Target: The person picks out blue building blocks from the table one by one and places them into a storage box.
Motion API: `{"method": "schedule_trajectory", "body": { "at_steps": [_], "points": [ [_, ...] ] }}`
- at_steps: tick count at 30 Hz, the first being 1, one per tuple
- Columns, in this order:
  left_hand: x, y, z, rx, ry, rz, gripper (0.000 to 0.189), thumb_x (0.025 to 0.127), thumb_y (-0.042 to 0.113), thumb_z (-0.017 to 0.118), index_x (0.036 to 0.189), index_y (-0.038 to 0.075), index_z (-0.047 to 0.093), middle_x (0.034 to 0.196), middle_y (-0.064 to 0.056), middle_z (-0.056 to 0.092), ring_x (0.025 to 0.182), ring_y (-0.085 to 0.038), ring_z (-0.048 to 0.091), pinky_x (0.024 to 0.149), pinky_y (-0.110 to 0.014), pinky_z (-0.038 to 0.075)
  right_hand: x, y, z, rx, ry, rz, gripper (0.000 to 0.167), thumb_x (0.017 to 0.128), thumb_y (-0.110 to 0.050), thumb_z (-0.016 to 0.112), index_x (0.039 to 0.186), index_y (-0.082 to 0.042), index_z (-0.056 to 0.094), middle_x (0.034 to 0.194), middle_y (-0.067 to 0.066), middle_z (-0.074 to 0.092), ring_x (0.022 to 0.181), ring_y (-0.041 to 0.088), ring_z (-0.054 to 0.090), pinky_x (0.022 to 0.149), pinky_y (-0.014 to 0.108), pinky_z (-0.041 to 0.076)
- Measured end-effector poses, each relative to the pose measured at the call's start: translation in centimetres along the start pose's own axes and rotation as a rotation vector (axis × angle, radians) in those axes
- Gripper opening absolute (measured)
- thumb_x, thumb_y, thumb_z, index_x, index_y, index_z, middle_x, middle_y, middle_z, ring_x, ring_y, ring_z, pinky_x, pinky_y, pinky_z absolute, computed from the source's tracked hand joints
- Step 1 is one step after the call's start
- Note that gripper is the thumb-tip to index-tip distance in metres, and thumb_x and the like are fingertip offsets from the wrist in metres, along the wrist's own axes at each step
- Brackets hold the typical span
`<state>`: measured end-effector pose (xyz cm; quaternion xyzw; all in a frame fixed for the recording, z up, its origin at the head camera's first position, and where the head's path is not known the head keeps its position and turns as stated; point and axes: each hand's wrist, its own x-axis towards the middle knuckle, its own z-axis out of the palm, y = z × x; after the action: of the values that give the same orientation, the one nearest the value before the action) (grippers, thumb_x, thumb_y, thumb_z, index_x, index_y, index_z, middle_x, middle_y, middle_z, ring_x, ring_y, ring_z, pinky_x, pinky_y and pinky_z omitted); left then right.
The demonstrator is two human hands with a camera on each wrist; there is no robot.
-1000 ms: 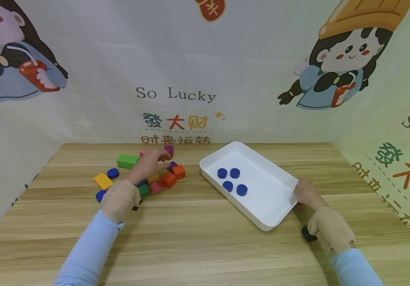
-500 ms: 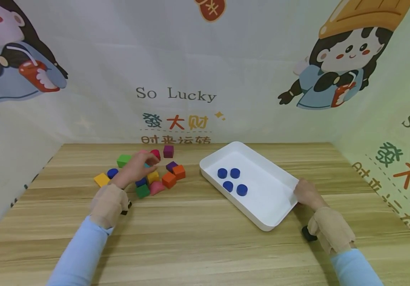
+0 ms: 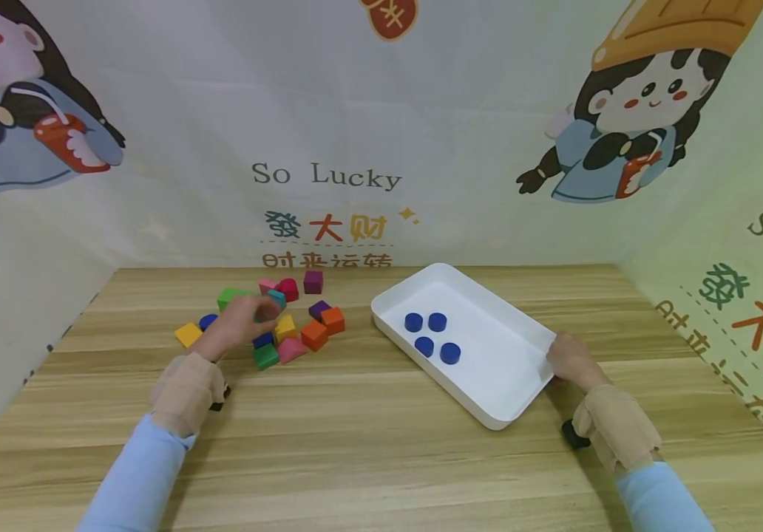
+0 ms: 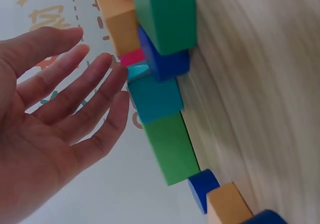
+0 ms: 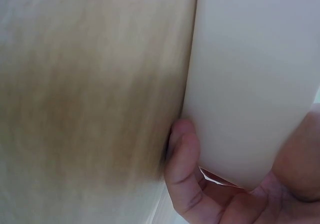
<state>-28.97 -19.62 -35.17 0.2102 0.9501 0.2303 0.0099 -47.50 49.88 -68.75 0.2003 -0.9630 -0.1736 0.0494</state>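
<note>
My left hand (image 3: pixel 240 323) hovers over a pile of coloured blocks, fingers relaxed and slightly bent, holding nothing. In the left wrist view its fingertips are nearest a teal block (image 4: pixel 156 97), with a light green block (image 4: pixel 171 149) and a blue disc (image 4: pixel 202 190) beyond. My right hand (image 3: pixel 574 360) grips the right corner of a white tray (image 3: pixel 488 332); the right wrist view has its fingers (image 5: pixel 184 159) curled under the tray's edge and the thumb at the rim. Inside the tray, toward its left side, lie several blue discs (image 3: pixel 450 353).
Around the pile's right side are orange cubes (image 3: pixel 315 335), a purple cube (image 3: pixel 313 282) and a pink half-round block (image 3: pixel 291 349). A yellow block (image 3: pixel 188 335) lies at its left. Behind the wooden table (image 3: pixel 368 458) hangs a printed cloth (image 3: pixel 461 148).
My left hand has drawn back leftward over the pile, uncovering the teal, red and yellow blocks. My right hand and the tray have stayed in place.
</note>
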Motion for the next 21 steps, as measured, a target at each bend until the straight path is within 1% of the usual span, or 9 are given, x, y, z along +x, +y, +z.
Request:
{"method": "schedule_trajectory", "body": {
  "at_steps": [4, 7, 10, 14, 18, 21],
  "points": [
    [-0.26, -0.37, 0.17, 0.005, -0.02, 0.01, 0.022, 0.083, 0.002, 0.058, 0.1, -0.011, 0.058, 0.095, -0.023, 0.061, 0.086, -0.033, 0.058, 0.077, -0.041, 0.049, -0.02, -0.05, -0.22, -0.006, -0.008, 0.004, 0.013, 0.067, -0.02, 0.065, 0.06, -0.012, 0.057, 0.067, 0.008, 0.048, 0.061, 0.027, 0.045, 0.038, 0.042, 0.035],
    [-0.38, -0.51, 0.3, 0.002, -0.026, 0.024, 0.021, 0.082, 0.002, 0.058, 0.099, -0.011, 0.058, 0.092, -0.022, 0.061, 0.084, -0.032, 0.058, 0.075, -0.04, 0.049, -0.05, -0.02, -0.25, -0.012, -0.016, 0.003, 0.013, 0.067, -0.019, 0.066, 0.06, -0.012, 0.058, 0.067, 0.008, 0.048, 0.061, 0.027, 0.045, 0.038, 0.041, 0.035],
    [-0.42, -0.67, 0.43, 0.001, -0.027, 0.023, 0.021, 0.082, 0.002, 0.059, 0.099, -0.011, 0.058, 0.09, -0.02, 0.062, 0.083, -0.031, 0.059, 0.074, -0.039, 0.049, -0.09, 0.03, -0.19, -0.012, -0.013, -0.007, 0.013, 0.066, -0.019, 0.066, 0.06, -0.012, 0.058, 0.066, 0.008, 0.048, 0.061, 0.027, 0.044, 0.037, 0.042, 0.035],
    [-0.43, -0.81, 0.62, 0.01, -0.035, -0.004, 0.024, 0.081, 0.003, 0.061, 0.1, -0.01, 0.057, 0.089, -0.02, 0.062, 0.083, -0.031, 0.058, 0.075, -0.04, 0.049, -0.04, 0.11, 0.1, -0.019, 0.0, -0.012, 0.012, 0.067, -0.019, 0.065, 0.059, -0.013, 0.058, 0.066, 0.006, 0.048, 0.062, 0.027, 0.044, 0.036, 0.041, 0.034],
    [-0.53, -0.87, 0.73, 0.026, -0.049, -0.038, 0.028, 0.08, 0.005, 0.063, 0.101, -0.011, 0.055, 0.091, -0.022, 0.061, 0.085, -0.032, 0.057, 0.077, -0.042, 0.048, 0.16, 0.21, 0.47, -0.007, -0.005, -0.002, 0.012, 0.068, -0.019, 0.064, 0.06, -0.012, 0.058, 0.066, 0.007, 0.048, 0.062, 0.028, 0.045, 0.037, 0.042, 0.034],
    [-0.6, -0.96, 0.8, 0.023, -0.059, -0.061, 0.028, 0.081, 0.004, 0.062, 0.102, -0.012, 0.054, 0.093, -0.022, 0.061, 0.088, -0.033, 0.057, 0.078, -0.042, 0.047, 0.34, 0.25, 0.62, -0.04, -0.016, -0.028, 0.016, 0.064, -0.025, 0.069, 0.06, -0.012, 0.059, 0.066, 0.007, 0.051, 0.064, 0.028, 0.046, 0.04, 0.044, 0.037]
  ]
}}
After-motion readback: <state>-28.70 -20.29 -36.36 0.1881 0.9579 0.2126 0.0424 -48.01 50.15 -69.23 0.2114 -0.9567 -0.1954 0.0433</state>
